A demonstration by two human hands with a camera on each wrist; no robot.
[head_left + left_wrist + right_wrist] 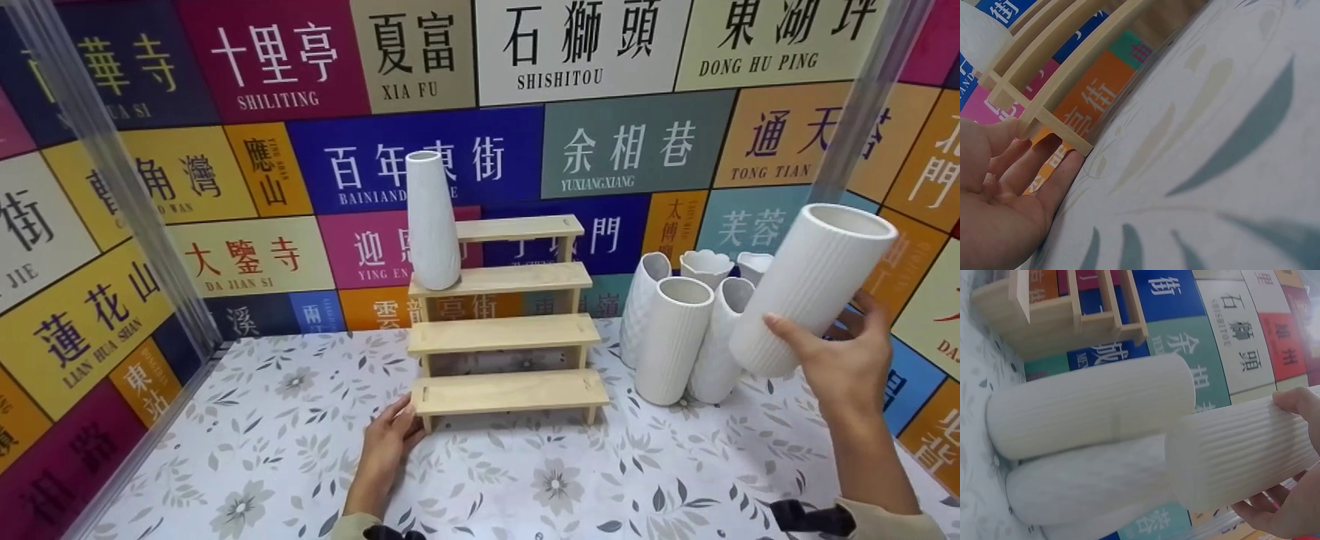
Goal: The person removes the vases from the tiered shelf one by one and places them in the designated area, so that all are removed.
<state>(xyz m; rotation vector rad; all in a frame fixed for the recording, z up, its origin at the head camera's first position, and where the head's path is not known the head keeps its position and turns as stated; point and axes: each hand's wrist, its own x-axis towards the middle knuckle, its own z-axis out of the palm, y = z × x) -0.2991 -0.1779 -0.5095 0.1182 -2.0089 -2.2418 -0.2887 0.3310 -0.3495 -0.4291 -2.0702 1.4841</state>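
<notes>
My right hand [855, 360] grips a white ribbed cylindrical vase [817, 289] near its lower part, thumb on one side and fingers on the other. The vase is raised and tilted, its mouth up and to the right. At the front left corner of a stepped wooden display stand [510, 394], my left hand [390, 439] rests its fingertips. In the left wrist view, thumb and extended fingers touch the lowest step's end and leg [1064, 130]. A tall, narrow-necked white vase [433, 225] stands at the left end of the stand's second-highest step.
Several white vases [671, 345] stand close together right of the stand, some with scalloped rims, partly behind the held vase. A floral cloth [285, 450] covers the table. Walls of coloured sign panels [637, 142] rise behind and beside it, with clear corner posts [874, 97].
</notes>
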